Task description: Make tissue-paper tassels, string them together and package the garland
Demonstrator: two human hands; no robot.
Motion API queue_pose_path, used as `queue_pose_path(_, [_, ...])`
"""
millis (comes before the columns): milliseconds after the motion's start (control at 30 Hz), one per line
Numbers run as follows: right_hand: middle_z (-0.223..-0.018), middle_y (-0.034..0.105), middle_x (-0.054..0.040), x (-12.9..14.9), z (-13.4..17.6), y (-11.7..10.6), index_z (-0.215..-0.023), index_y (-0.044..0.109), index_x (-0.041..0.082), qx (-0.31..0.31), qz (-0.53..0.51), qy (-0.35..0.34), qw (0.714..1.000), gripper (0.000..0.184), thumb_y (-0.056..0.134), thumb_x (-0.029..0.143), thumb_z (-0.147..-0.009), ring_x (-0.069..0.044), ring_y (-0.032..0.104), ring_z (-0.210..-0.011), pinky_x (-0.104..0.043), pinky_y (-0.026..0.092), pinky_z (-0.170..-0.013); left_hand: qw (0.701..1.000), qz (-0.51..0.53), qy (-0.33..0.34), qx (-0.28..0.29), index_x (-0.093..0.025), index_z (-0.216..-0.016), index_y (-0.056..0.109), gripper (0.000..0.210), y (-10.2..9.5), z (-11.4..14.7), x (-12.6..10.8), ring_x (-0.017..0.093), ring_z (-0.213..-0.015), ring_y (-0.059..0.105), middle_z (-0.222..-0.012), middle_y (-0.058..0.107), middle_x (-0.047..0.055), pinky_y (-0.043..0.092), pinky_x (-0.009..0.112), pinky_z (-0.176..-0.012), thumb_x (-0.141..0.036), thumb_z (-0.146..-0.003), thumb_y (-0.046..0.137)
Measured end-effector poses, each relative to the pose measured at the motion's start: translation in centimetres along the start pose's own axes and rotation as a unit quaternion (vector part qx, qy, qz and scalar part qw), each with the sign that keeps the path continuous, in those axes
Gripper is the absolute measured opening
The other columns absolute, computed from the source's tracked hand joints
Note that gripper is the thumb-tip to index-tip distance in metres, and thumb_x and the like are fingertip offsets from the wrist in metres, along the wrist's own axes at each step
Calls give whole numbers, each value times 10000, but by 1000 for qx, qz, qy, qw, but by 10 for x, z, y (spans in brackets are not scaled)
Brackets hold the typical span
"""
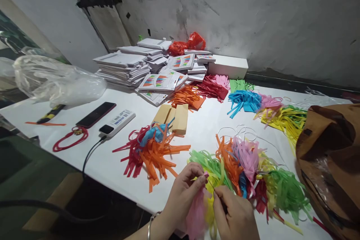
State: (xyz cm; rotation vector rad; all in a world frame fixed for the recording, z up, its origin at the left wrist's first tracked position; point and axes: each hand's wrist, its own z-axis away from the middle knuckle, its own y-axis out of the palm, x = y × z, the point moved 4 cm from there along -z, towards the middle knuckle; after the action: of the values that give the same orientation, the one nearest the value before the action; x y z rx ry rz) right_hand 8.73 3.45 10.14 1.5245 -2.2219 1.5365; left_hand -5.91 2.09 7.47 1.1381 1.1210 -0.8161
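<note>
Near the table's front edge, my left hand (187,185) pinches the top of a pink paper tassel (196,213), whose strips hang down below my fingers. Close beside it, my right hand (234,213) is closed on a thin strand that runs toward the top of the tassel; whether it is string or wire I cannot tell. A yellow tassel (210,213) hangs between both hands. Just beyond lies a light green tassel (206,161). Strung tassels in orange (227,157) and pink (247,153) lie to the right, with a green tassel (287,187) alongside.
Orange, red and blue tassels (157,153) lie left of my hands. Printed packs (159,81) and white card stacks (120,63) stand at the back. A phone (96,114), a white power bank (118,123) and a cutter (51,114) lie left. A brown bag (332,150) borders the right.
</note>
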Motion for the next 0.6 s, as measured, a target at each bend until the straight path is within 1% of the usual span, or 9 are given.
queue_pose_path(167, [-553, 574, 33, 1, -1, 0, -788, 591, 200, -7, -4, 7, 1000, 297, 399, 237, -1012, -121, 591, -461, -243, 352, -537, 1000, -18, 22, 0, -189, -784, 645, 219, 0, 2, -2, 163, -865, 516, -909, 537, 23, 446, 242, -739, -377, -878, 708])
queue_pose_path(433, [-579, 575, 36, -3, 2, 0, -795, 583, 202, -9, -6, 32, 999, 293, 404, 260, -1020, -117, 582, -468, -238, 357, -531, 999, -32, 29, -2, -197, -795, 651, 203, 1, 3, -2, 168, -881, 527, -911, 544, 24, 445, 247, -770, -372, -884, 700])
queue_pose_path(500, [-575, 567, 40, -3, 1, 0, -801, 583, 198, -9, -5, 25, 1000, 282, 411, 247, -1019, -113, 581, -464, -235, 358, -531, 998, -40, 39, -1, -196, -794, 659, 202, 1, 3, -2, 171, -876, 537, -913, 552, 27, 449, 252, -766, -372, -885, 697])
queue_pose_path(600, [-568, 564, 35, -2, 1, 2, -803, 586, 194, -2, -6, -14, 1000, 281, 405, 217, -1016, -118, 579, -464, -240, 356, -529, 997, -65, 49, 8, -194, -807, 671, 186, -1, 4, 1, 172, -834, 555, -880, 584, 32, 456, 259, -735, -359, -893, 682])
